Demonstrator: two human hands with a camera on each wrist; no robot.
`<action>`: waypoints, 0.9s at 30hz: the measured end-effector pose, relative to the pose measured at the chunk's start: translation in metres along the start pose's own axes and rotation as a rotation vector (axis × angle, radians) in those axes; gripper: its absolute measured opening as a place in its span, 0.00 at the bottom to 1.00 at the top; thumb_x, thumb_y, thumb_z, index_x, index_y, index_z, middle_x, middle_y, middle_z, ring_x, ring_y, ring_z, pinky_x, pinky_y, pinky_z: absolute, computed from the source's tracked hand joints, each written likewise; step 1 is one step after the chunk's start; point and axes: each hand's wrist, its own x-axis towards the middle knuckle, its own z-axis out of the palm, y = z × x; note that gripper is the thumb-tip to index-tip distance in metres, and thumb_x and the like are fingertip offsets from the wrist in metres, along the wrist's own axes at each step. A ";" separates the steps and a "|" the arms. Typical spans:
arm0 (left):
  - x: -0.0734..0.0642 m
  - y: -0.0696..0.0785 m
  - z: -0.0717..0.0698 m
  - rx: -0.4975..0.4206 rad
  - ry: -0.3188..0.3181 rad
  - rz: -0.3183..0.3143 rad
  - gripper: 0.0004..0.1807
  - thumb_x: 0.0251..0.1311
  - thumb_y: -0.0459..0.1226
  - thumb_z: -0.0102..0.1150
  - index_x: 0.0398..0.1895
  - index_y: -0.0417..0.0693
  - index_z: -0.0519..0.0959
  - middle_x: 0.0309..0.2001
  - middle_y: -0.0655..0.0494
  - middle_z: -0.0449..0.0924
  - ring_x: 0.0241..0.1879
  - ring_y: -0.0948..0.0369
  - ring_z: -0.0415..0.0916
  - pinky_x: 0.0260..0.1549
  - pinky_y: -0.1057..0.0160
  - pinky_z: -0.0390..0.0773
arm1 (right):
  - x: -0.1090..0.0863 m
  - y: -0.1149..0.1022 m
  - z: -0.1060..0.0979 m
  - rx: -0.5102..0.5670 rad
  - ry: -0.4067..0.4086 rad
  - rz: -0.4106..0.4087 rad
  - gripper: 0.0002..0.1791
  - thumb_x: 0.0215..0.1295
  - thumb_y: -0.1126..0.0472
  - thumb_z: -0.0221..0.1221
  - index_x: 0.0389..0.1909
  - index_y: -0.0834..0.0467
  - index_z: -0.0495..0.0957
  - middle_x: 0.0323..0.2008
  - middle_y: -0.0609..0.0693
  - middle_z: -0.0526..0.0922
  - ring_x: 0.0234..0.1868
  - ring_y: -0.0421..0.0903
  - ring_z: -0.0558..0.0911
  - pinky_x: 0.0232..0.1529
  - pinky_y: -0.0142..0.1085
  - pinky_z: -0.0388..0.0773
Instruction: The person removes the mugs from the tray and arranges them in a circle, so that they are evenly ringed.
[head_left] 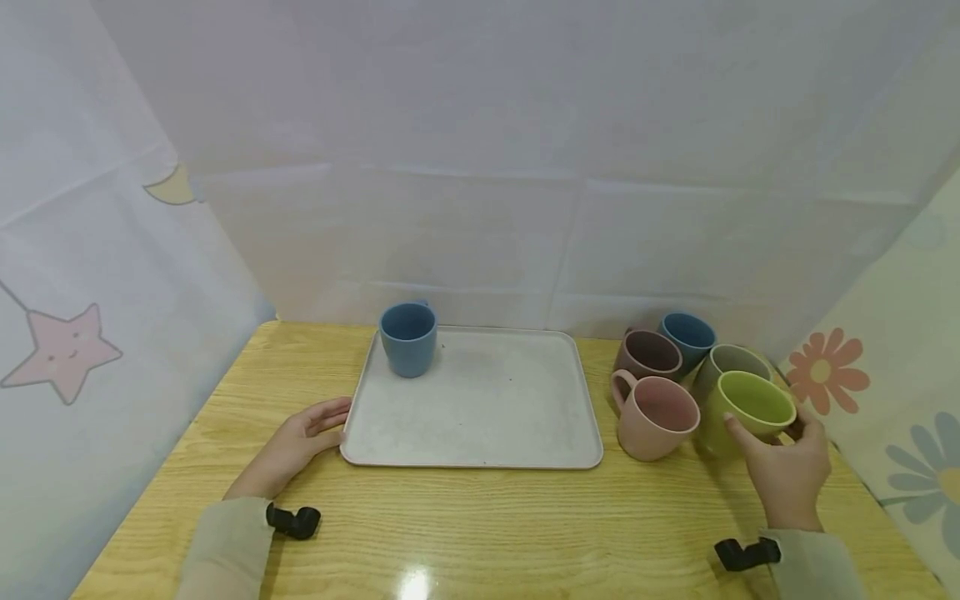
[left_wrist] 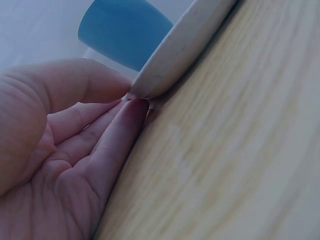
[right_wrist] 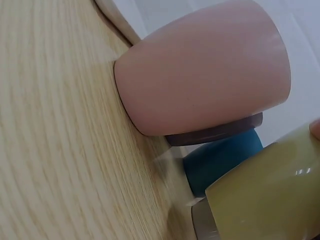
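My left hand pinches the left rim of a white tray; in the left wrist view the thumb lies against the rim with a finger at its underside. A blue mug stands upright at the tray's back left corner. On the right, my right hand grips a yellow-green mug by its sides, thumb at the front. This mug is tilted and raised off the table, overlapping a grey-green mug behind it. A pink mug stands just left of it.
Behind the pink mug are a brownish-purple mug and a second blue mug, all bunched right of the tray. The wooden table ends at a white cloth behind, with patterned cloth at both sides.
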 end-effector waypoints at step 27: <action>0.000 0.000 0.000 -0.009 0.000 -0.004 0.36 0.71 0.37 0.60 0.78 0.40 0.59 0.73 0.38 0.64 0.74 0.45 0.58 0.53 0.78 0.71 | 0.021 0.021 0.000 0.097 -0.067 0.225 0.53 0.59 0.44 0.71 0.78 0.51 0.52 0.72 0.51 0.59 0.71 0.48 0.63 0.64 0.32 0.69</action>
